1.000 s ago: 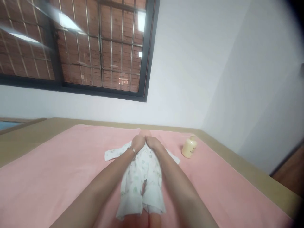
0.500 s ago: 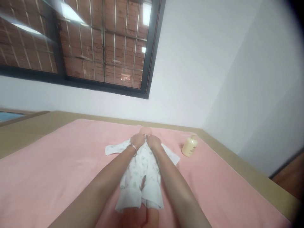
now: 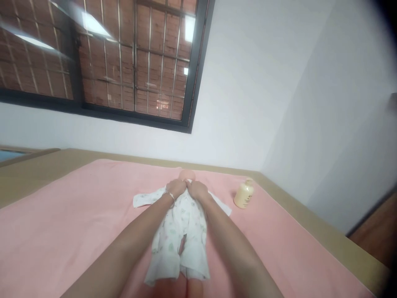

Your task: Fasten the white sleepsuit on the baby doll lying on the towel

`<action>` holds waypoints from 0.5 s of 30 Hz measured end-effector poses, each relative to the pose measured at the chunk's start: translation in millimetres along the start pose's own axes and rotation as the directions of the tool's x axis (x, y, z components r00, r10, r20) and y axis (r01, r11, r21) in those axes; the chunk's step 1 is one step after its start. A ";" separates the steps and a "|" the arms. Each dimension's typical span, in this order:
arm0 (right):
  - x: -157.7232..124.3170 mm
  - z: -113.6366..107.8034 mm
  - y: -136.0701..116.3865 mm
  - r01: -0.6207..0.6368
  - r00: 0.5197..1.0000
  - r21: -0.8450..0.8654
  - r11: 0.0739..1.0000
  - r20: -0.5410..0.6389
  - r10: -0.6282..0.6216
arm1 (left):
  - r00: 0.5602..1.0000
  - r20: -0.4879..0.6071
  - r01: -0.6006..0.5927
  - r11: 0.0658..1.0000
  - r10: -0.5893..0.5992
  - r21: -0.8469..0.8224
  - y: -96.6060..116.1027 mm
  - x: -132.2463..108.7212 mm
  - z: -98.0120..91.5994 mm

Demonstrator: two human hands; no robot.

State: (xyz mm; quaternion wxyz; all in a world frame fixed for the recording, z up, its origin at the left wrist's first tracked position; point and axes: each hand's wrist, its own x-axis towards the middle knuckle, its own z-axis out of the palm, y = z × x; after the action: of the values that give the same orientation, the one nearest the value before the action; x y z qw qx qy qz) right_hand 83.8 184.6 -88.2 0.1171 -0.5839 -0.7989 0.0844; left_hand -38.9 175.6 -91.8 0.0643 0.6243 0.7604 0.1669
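A baby doll [image 3: 187, 174] lies on its back, its head toward the wall and its bare legs at the bottom edge. Over it is a white, leaf-printed baby romper [image 3: 169, 244] with sleeves spread sideways and a gap low on its front. Wearing a bracelet, my left hand [image 3: 176, 188] is closed on the romper's neckline just below the doll's head. My right hand [image 3: 197, 190] pinches the collar right beside it, the two hands nearly touching. My fingertips cover the spot where the front edges meet.
Under the doll spreads a pink blanket [image 3: 77, 231] on a tan surface [image 3: 40, 174]. A pale yellow pump bottle [image 3: 244, 194] stands to the right of the doll. Behind are a white wall [image 3: 235, 103] and a dark-framed window with bars [image 3: 133, 109].
The view has shifted slightly, so everything sits a little lower and further left. Both hands stay at the neckline, gripping the romper.
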 end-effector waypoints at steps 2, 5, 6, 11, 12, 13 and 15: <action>0.9 4.1 -2.5 0.007 0.999 -0.015 1.000 -0.031 -0.008 | 0.999 0.046 0.018 1.000 -0.018 -0.010 -0.8 1.8 -1.2; 5.5 2.9 0.2 -0.014 0.999 0.011 1.000 0.032 0.014 | 1.000 -0.005 0.028 1.000 -0.028 0.009 3.6 1.9 1.9; 7.5 0.8 2.0 -0.013 0.998 0.024 1.000 0.062 0.011 | 0.999 -0.040 0.024 0.999 -0.023 0.029 5.7 1.3 3.7; 13.2 -6.4 1.8 -0.021 0.996 0.053 0.998 0.089 0.016 | 0.983 -0.177 -0.029 0.994 0.048 0.109 6.7 0.1 8.7; 13.1 -5.5 -1.3 -0.036 0.996 0.053 0.998 0.080 0.032 | 0.989 -0.144 -0.030 0.996 0.042 0.085 4.2 0.8 8.0; 12.7 -4.0 -4.9 -0.050 0.996 0.052 0.997 0.072 0.046 | 0.995 -0.098 -0.028 0.998 0.034 0.059 1.3 1.8 7.1; 11.8 0.0 -11.3 -0.080 0.995 0.055 0.995 0.055 0.077 | 0.999 -0.010 -0.037 0.999 0.037 0.028 -4.0 3.3 5.1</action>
State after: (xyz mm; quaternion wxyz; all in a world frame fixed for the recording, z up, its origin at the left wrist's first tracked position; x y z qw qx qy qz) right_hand 70.0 192.4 -84.1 0.1092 -0.6090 -0.7753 0.1271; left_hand -41.8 179.1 -97.6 0.0486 0.6382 0.7513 0.1610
